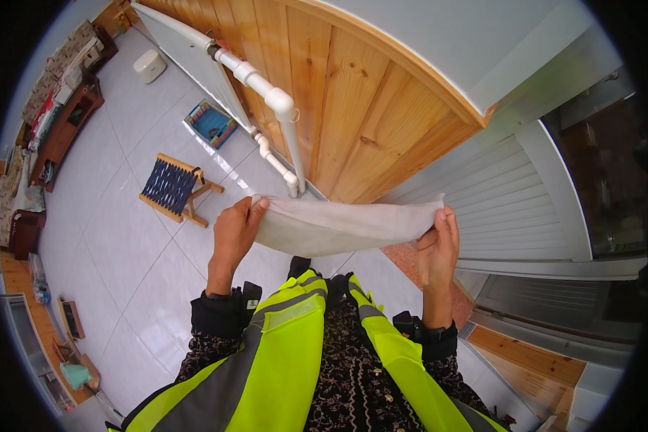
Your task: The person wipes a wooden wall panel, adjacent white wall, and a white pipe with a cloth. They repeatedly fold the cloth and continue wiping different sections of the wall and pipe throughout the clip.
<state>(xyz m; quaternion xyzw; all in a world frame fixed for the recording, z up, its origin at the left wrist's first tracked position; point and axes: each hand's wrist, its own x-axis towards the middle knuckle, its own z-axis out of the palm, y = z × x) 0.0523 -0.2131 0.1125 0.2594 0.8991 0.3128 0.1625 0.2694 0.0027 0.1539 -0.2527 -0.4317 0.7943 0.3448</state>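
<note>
Where cloth ends, hands pinch, held apart.

Cloth: is spanning the space before the body, between the left hand at its left end and the right hand at its right end. Folding stool: is standing on the floor, left of and beyond the left hand. Box: is lying on the floor beyond the stool, beside the radiator. Pipes: are running before the wall panelling, beyond the cloth. Door: is standing right of the right hand. Furniture row: is lining the far left
</note>
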